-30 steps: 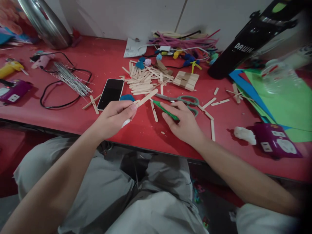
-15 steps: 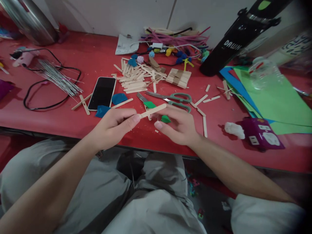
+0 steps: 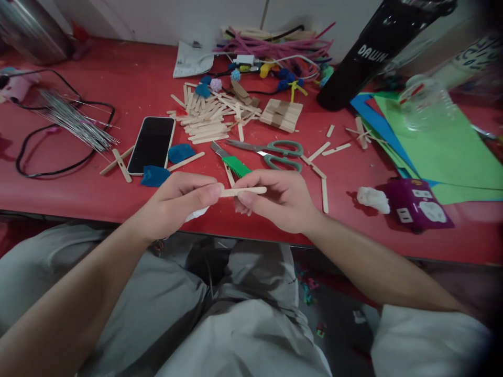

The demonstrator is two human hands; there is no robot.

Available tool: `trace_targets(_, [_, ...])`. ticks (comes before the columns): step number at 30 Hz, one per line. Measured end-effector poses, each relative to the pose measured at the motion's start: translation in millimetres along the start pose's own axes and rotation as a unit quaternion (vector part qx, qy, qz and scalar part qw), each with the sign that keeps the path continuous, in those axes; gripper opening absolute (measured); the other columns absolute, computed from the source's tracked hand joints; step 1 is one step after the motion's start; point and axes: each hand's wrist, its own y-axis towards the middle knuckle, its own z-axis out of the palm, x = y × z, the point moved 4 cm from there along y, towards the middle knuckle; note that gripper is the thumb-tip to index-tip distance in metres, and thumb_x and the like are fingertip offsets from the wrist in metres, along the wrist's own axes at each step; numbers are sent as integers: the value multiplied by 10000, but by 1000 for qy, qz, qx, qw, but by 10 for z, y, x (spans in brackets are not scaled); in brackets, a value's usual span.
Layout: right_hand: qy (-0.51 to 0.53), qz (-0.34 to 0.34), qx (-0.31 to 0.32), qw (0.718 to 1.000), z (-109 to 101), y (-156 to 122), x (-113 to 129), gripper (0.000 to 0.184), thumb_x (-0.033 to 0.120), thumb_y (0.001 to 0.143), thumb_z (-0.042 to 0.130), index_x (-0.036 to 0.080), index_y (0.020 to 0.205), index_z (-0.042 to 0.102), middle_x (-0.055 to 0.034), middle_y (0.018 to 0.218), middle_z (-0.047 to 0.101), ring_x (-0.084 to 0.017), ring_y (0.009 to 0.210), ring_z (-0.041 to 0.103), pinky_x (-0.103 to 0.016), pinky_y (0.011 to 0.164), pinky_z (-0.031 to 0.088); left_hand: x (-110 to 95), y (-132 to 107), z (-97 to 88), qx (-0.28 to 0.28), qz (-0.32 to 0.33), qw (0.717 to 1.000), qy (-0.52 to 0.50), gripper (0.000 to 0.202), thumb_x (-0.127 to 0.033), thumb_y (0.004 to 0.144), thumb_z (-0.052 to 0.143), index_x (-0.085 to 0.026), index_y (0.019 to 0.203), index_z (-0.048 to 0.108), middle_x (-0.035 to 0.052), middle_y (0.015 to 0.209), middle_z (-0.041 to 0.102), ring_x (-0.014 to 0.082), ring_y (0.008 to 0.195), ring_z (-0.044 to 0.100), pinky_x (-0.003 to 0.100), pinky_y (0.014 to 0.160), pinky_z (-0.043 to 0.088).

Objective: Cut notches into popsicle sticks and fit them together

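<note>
Between my two hands a wooden craft stick (image 3: 253,190) lies almost level, above the front edge of the red table. My left hand (image 3: 171,204) pinches its left end between thumb and forefinger. My right hand (image 3: 285,201) is closed on the stick further along, thumb in front and fingers behind. A bit of white material (image 3: 197,213) shows below my left fingers; what it is I cannot tell. Just beyond my right fingers lies a green-handled craft knife (image 3: 237,166), partly hidden. Grey-handled scissors (image 3: 281,149) rest behind it.
A heap of craft sticks (image 3: 204,118) lies mid-table, with a phone (image 3: 152,145) and blue pieces (image 3: 181,153) to its left. A black bottle (image 3: 359,57) stands at the back right, near green sheets (image 3: 444,152) and a purple socket block (image 3: 418,204).
The stick has turned from slanting up to the right to nearly level. My right thumb and fingers have closed on it. The camera view has shifted slightly.
</note>
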Motion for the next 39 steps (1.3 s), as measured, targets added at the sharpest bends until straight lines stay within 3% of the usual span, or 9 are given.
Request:
trace_targets(10, [-51,-12,-4,999,3,-1,60,92,212,920,605,152,885,664,0,702,655,-84,587,564,-203,554,473,198,45,34,-12,-82,994,-72,348,-470,761,556,-194,568,469,-8,514,377,80,463,330,243,423,294])
trace_targets(17, [-89,-17,-13,996,-1,-10,69,96,223,909,606,145,886,657,13,692,611,-81,594,521,-205,550,436,188,59,41,-3,-65,995,-75,348,-439,783,550,-196,563,431,-18,503,331,78,462,288,246,416,253])
trace_targets(23, [-25,27,-24,999,-1,13,33,98,242,887,637,150,862,655,23,654,590,-74,563,507,-192,521,439,113,34,42,9,-31,997,-67,396,-413,844,528,-191,542,403,-26,508,316,76,461,271,255,430,237])
trace_targets(33, [52,19,-31,998,-11,34,-25,98,225,890,650,136,871,685,6,661,652,-77,577,582,-192,542,500,27,23,68,7,7,1000,25,359,-399,915,454,-193,648,574,-28,505,427,87,459,366,238,450,282])
trace_targets(39, [25,3,-27,999,-13,19,-20,51,181,894,646,143,890,679,16,677,651,-67,584,587,-178,548,494,9,8,64,14,12,1000,19,374,-362,925,446,-188,605,531,-29,513,422,83,471,369,236,460,285])
